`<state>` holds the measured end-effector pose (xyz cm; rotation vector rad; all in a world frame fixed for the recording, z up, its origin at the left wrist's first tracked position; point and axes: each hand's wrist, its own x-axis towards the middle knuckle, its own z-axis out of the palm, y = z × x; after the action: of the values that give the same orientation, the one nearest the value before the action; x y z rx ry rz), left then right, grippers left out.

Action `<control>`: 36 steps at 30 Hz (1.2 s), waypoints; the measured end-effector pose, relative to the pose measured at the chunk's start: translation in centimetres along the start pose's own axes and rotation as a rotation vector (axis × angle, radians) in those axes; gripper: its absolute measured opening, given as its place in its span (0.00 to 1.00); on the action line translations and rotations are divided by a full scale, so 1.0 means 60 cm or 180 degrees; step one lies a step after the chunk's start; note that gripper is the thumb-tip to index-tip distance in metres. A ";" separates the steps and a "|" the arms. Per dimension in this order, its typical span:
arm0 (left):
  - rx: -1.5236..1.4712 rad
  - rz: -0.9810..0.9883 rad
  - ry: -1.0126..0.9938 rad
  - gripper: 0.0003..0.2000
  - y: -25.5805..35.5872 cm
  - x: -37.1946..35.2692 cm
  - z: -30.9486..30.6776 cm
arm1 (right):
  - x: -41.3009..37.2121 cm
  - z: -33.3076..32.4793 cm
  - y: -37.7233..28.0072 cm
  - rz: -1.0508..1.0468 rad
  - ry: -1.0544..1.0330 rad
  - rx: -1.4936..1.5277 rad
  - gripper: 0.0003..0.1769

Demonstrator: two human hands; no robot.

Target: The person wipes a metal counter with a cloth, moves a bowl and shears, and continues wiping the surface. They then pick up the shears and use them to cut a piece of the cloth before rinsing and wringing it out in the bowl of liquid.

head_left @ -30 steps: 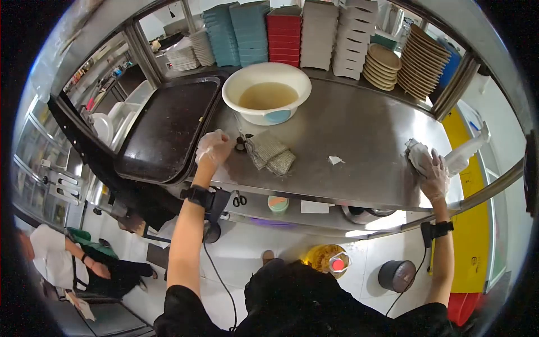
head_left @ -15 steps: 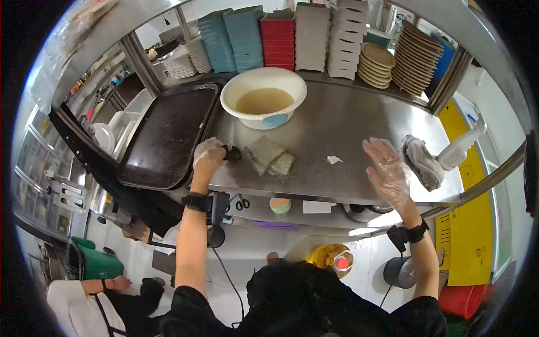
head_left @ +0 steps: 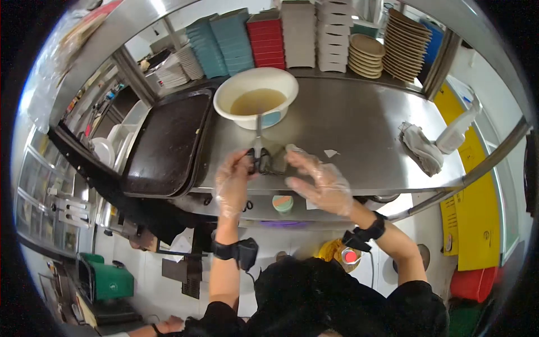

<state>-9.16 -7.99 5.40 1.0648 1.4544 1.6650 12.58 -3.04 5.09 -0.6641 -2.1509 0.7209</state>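
Your left hand (head_left: pixel 233 182) has its grip closed on the black-handled steel scissors (head_left: pixel 259 149) at the near edge of the steel tabletop (head_left: pixel 359 129). Their long axis runs straight away from you, with the tips toward the white round bowl of brownish liquid (head_left: pixel 255 96). Your right hand (head_left: pixel 317 180) hovers just right of the handles, its grip open.

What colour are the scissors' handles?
Black, seen in the head view: the scissors are held in the left hand.

Gloved hands, banded wrists
Clear plastic gloves cover the left hand (head_left: pixel 233 185) and right hand (head_left: pixel 321 182); behind each palm sits a black wristband (head_left: pixel 225 250) with a small black box (head_left: pixel 247 254) and thin cable (head_left: pixel 370 267); short black sleeves (head_left: pixel 216 314) higher up.
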 end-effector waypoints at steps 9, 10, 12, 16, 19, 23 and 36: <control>0.1040 0.0884 -0.0662 0.07 -0.021 -0.037 0.209 | -0.049 -0.022 0.044 0.0745 0.1461 -0.0394 0.29; 0.1018 0.0890 -0.0704 0.07 -0.029 -0.038 0.225 | -0.051 -0.030 0.039 0.0843 0.1554 -0.0119 0.27; 0.0709 0.0994 -0.0751 0.07 -0.043 -0.042 0.254 | -0.057 -0.049 0.028 0.0950 0.1688 0.0124 0.26; 0.0905 0.0672 -0.1247 0.10 -0.027 -0.054 0.286 | -0.079 -0.079 0.046 0.1416 0.2057 0.0217 0.24; 0.1176 0.0921 -0.1425 0.11 -0.039 -0.052 0.300 | -0.091 -0.130 0.038 0.1549 0.1934 0.1013 0.23; 0.1810 0.1741 -0.1665 0.16 -0.025 -0.041 0.337 | -0.119 -0.213 0.063 0.1546 0.2454 0.0402 0.22; 0.3128 0.1830 -0.3267 0.37 0.006 -0.032 0.733 | -0.294 -0.430 0.055 0.1984 0.2939 -0.1700 0.20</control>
<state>31.22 9.49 7.41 2.5396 1.2130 0.3157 43.79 -5.05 8.47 -1.6143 -1.2363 0.0418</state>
